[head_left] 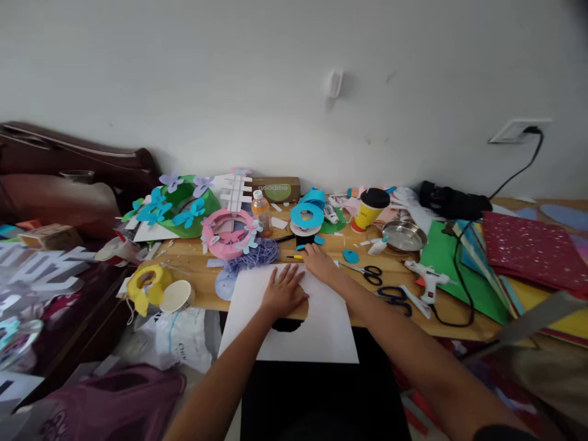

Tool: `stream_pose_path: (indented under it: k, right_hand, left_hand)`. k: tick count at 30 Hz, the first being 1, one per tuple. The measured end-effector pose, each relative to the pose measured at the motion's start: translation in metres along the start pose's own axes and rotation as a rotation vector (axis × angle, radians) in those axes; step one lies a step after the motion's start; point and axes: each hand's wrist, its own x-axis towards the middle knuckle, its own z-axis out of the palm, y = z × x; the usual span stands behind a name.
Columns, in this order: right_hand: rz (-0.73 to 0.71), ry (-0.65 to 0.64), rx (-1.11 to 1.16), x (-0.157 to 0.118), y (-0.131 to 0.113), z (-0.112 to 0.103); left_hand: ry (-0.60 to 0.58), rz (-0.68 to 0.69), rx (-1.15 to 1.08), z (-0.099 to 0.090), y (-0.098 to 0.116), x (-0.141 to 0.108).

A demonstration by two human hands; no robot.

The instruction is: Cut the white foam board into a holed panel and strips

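A white sheet of paper (pixel 328 327) with a large ragged-edged hole lies over the table's front edge and my lap. My left hand (pixel 285 293) rests flat on it beside the hole, fingers spread. Beyond the sheet's far edge, my right hand (pixel 318 262) has its fingers curled together, close to a small black piece (pixel 305 241) and a slim yellow item (pixel 295 256). Whatever those fingers may hold is hidden. Blue paper rings (pixel 307 215) stand just behind. Scissors (pixel 367 271) lie right of the hand.
Left are a pink paper ring (pixel 225 248), a green band with butterflies (pixel 188 208) and an orange drink bottle (pixel 261 211). Right are a yellow cup (pixel 366 211), a metal dish (pixel 404 236), a second pair of scissors (pixel 395 299), a corded glue gun (pixel 428 280) and colored sheets (pixel 533 251).
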Motion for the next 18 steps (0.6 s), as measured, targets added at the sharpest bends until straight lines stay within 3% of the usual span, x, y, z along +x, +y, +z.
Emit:
stream_pose_path:
  k: [5, 11, 15, 18]
  right_hand:
    - [0.056, 0.004, 0.025, -0.036, 0.008, 0.001]
    - [0.09, 0.054, 0.11, -0.049, 0.009, -0.014]
    - [0.213, 0.117, 0.202, -0.071, -0.003, -0.021]
    - [0.321, 0.104, 0.294, -0.105, -0.022, -0.01]
  left_hand:
    - [0.005, -0.006, 0.021, 0.0, 0.003, 0.0]
    - [-0.02, -0.038, 0.039, -0.003, 0.008, 0.0]
    - [0.009, -0.127, 0.041, -0.003, 0.013, -0.002]
    - [0.014, -0.154, 0.048, -0.007, 0.013, 0.002]
